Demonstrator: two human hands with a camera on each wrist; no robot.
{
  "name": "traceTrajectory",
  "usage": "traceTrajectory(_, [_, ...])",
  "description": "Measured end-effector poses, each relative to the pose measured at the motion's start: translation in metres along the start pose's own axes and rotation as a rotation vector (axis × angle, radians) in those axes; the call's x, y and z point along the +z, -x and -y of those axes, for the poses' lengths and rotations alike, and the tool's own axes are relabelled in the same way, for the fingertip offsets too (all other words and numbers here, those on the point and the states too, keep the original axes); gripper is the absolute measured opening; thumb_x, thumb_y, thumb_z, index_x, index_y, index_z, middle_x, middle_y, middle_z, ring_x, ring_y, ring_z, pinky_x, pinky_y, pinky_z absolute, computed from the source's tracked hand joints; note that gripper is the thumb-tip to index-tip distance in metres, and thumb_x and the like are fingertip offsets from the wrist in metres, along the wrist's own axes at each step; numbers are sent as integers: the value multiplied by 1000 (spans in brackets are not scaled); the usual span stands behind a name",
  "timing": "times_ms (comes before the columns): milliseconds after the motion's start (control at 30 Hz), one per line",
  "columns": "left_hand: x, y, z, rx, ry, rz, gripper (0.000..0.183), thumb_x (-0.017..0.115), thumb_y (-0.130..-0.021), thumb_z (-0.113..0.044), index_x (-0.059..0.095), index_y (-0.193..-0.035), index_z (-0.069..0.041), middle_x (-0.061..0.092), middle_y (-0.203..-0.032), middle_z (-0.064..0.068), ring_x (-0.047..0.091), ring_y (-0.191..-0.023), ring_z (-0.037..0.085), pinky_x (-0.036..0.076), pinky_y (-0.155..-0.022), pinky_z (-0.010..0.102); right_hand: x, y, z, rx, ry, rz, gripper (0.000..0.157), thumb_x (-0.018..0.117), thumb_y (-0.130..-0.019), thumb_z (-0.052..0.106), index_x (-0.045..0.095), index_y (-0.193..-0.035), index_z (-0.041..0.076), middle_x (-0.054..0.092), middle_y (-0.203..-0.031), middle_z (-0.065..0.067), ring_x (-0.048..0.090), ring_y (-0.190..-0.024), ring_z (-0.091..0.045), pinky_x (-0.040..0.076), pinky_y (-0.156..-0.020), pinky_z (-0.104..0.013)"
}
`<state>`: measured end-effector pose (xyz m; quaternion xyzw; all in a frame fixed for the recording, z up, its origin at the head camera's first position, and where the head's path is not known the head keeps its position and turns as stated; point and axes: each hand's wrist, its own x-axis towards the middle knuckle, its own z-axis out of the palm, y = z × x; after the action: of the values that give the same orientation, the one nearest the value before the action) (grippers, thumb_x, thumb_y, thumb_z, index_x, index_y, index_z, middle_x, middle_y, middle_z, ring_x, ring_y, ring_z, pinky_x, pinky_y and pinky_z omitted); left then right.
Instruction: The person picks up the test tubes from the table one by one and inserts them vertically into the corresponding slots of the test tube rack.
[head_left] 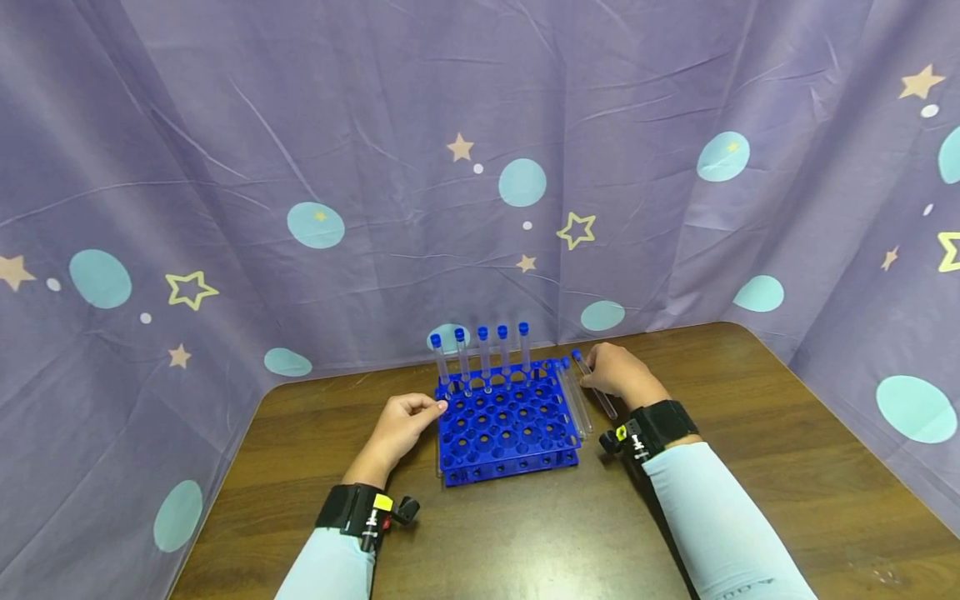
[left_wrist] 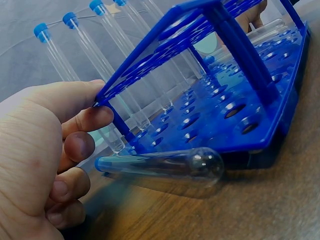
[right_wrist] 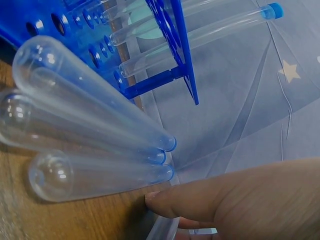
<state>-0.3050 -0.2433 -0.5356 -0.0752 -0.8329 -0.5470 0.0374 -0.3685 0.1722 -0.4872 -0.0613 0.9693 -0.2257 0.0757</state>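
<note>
Clear, cylindrical, blue-capped tube (head_left: 603,402), right of the perforated blue plastic rack (head_left: 510,457).
Long axis slants, cap pointing away from the person. Right hand (head_left: 618,371): fingers pinch the tube. Left hand (head_left: 397,429): fingers pinch the rack's left edge.

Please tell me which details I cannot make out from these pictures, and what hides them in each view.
Head view: most of the leftmost lying tube, hidden by the rack.
Head view: most fingers of the right hand, hidden by the back of that hand.
Right wrist view: much of the tube at the right hand, cut off by the lower edge.
Left wrist view: the farthest upright tube's cap, cut off by the upper edge.
</note>
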Motion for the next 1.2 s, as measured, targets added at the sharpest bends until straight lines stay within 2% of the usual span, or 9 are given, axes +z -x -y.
traceTrajectory(300, [0,0,1,-8,-2,-4,22,83,-104,-17,84,-95,3,76,-85,12,60,-79,7,49,-77,24,1,-2,-2,2,-2,4,34,87,-96,28,70,-113,5,75,-109,-14,70,-90,-29,59,-84,-50])
traceTrajectory(500, [1,0,1,-12,-9,-6,22,82,-105,-18,85,-96,2,81,-91,12,63,-84,6,51,-81,23,1,-3,-2,7,4,-13,33,88,-94,29,71,-111,6,75,-111,-14,70,-101,-32,59,-94,-54])
traceTrajectory(733, [1,0,0,-1,14,-8,22,83,-104,-19,85,-96,3,81,-93,14,63,-84,6,51,-82,23,0,-2,-1,13,-16,-12,29,86,-96,28,71,-109,7,74,-109,-13,69,-98,-31,58,-93,-54])
traceTrajectory(967, [1,1,-1,6,19,-6,23,84,-103,-19,85,-95,2,80,-90,10,63,-83,7,50,-82,23,-1,-2,0,18,-31,-40,32,83,-97,27,73,-117,4,77,-119,-19,74,-108,-36,59,-101,-59])
traceTrajectory(1200, [1,1,0,6,27,-4,23,83,-103,-19,84,-95,3,79,-89,11,62,-82,7,50,-81,24,-3,-5,-1,-6,-49,-119,41,77,-96,27,74,-126,0,78,-128,-25,75,-116,-43,59,-104,-62])
